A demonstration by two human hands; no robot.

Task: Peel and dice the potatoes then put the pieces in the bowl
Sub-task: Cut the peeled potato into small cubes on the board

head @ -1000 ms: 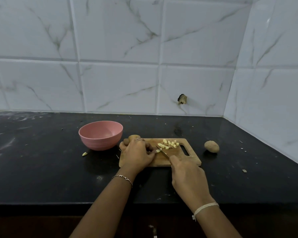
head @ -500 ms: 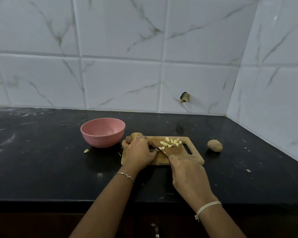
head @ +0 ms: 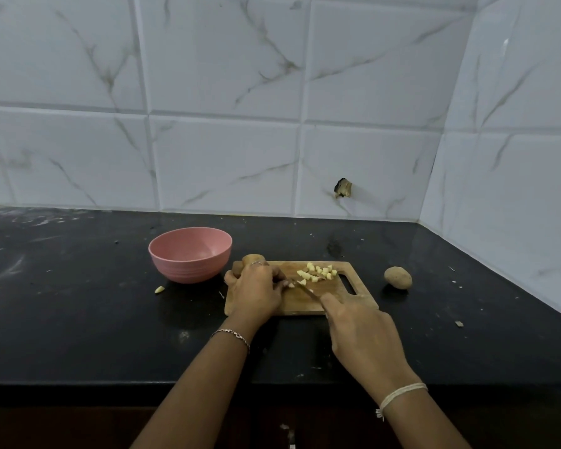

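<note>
At the wooden cutting board's point(head: 305, 307) middle, the left hand point(head: 256, 293) pinches a small potato piece point(head: 291, 285) in curled fingertips. The knife point(head: 306, 290), gripped in the right hand point(head: 361, 332), slants in from the near right edge, its blade just right of those fingertips.

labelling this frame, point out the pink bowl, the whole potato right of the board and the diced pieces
pink bowl point(head: 188, 270): head view, outer wall.
whole potato point(head: 398, 277): head view, middle of its skin.
diced pieces point(head: 318, 273): head view, centre of the pile.
</note>
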